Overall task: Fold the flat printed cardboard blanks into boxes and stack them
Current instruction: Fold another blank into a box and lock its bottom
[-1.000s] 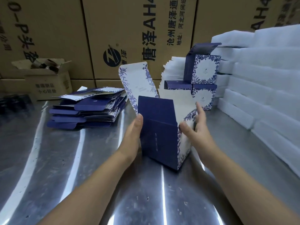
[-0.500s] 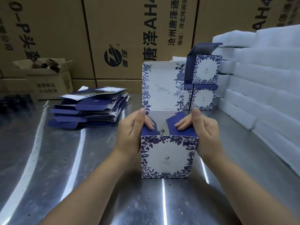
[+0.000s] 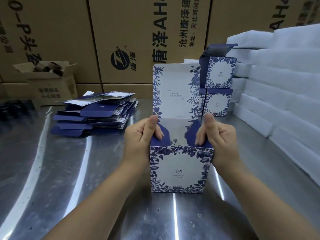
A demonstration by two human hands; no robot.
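Your left hand (image 3: 139,142) and right hand (image 3: 220,139) each curl fingers over a side flap of the blue-and-white floral cardboard box (image 3: 180,168), which stands upright on the scuffed shiny steel table (image 3: 52,170). Brown printed cartons (image 3: 129,32) wall the back, white foam slabs (image 3: 285,87) rise on the right, and flat navy cardboard blanks (image 3: 93,115) pile on the left.

Across the bottom and middle of the frame, a shiny, scuffed steel tabletop (image 3: 52,170). Along the top, a wall of tall brown corrugated cartons (image 3: 129,32) with black Chinese print and a round logo. At the upper left, just before that wall, a small open brown carton (image 3: 52,89) holding brownish rolls. Down the right side, stacked white foam slabs (image 3: 285,84). At the far left edge, dark shapes too dim to tell.
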